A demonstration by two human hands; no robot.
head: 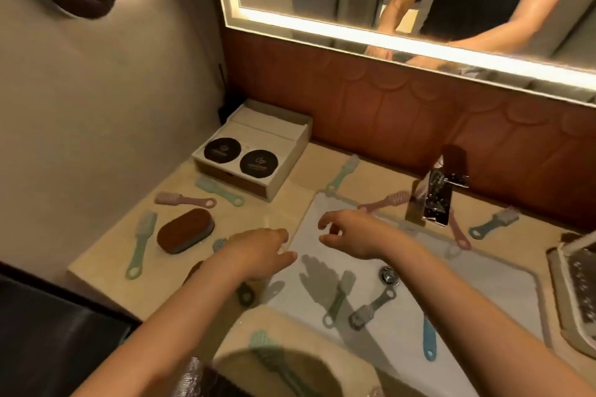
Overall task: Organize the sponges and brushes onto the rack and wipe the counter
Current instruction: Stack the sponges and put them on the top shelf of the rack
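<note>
Several small brushes lie scattered on the beige counter (106, 255) and in the white sink (483, 280). A brown sponge (185, 230) lies left of the sink, with a green brush (140, 243) and a pink brush (183, 200) near it. More brushes lie in the basin, among them a grey one (371, 308) and a blue one (429, 340). My left hand (261, 251) hovers over the counter's edge by the sink, fingers relaxed and holding nothing. My right hand (351, 235) hangs over the basin, fingers loosely curled and empty. A metal rack (577, 287) stands at the right edge.
A white box with two black round lids (254, 151) stands at the back left corner. The chrome tap (435, 200) rises behind the basin. A lit mirror (387, 29) hangs above brown wall tiles. The drain (388, 274) sits mid-basin.
</note>
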